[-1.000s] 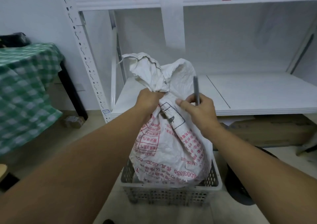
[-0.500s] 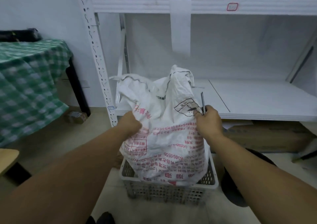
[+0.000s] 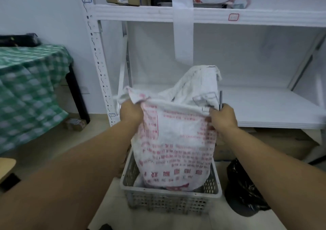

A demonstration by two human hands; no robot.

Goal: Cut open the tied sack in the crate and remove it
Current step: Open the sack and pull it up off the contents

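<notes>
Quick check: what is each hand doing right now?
Left hand: closed, gripping the sack at its top left edge.
Right hand: closed, gripping the sack's right edge plus a thin grey tool.

The sack (image 3: pixel 176 141) is now lifted, its mouth spread wide.

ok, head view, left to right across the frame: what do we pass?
green checked cloth → white shelf upright → left hand → sack → right hand → black bag on the floor
</notes>
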